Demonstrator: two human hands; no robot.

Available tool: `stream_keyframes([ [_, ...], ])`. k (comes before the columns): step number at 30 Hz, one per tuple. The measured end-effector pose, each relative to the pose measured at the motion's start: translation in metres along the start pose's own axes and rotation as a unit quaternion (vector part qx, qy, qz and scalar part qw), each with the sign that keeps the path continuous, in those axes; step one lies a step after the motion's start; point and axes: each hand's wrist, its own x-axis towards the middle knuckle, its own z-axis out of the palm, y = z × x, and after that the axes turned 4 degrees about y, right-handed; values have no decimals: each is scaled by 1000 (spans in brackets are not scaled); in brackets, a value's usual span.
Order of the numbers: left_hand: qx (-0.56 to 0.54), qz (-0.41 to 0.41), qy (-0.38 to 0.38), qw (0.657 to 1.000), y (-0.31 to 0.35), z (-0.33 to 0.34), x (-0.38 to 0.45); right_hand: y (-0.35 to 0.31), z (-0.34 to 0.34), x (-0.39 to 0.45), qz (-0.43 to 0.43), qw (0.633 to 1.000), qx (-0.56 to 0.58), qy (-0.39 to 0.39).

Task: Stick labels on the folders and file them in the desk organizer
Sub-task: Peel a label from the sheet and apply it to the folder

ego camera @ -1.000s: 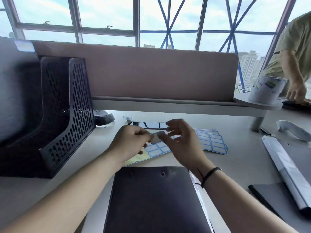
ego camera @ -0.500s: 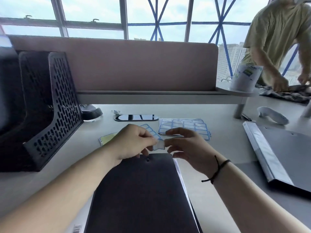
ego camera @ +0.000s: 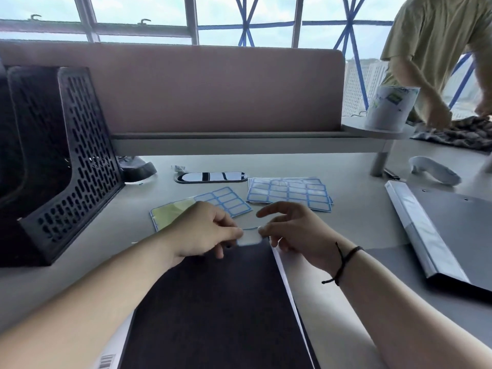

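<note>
A black folder (ego camera: 213,310) lies flat on the desk in front of me. Both hands hold one small white label with a blue border (ego camera: 249,237) at the folder's far edge. My left hand (ego camera: 202,233) pinches its left end and my right hand (ego camera: 290,233) pinches its right end. Behind the hands lie a partly used label sheet (ego camera: 226,201) and a stack of full label sheets (ego camera: 288,193). The black perforated desk organizer (ego camera: 77,161) stands at the left.
A grey folder (ego camera: 447,233) lies open-side up at the right. A phone (ego camera: 211,177) lies face up near the desk divider (ego camera: 213,89). Another person (ego camera: 436,49) stands at the far right by a white cup (ego camera: 390,107) and a white controller (ego camera: 434,171).
Both hands carried the label from above the sheets down toward me to the folder's far edge. My view shifted left and lower.
</note>
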Motion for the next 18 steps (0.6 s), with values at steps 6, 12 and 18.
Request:
stream_keyframes([
  [6,39,26,21,999,-4,6,1,-2,3,2,6,996,-89,25],
  [12,46,44,56,996,-10,13,2,-1,8,4,10,987,-151,46],
  [18,115,82,94,985,-14,20,-1,3,10,5,3,982,-178,58],
])
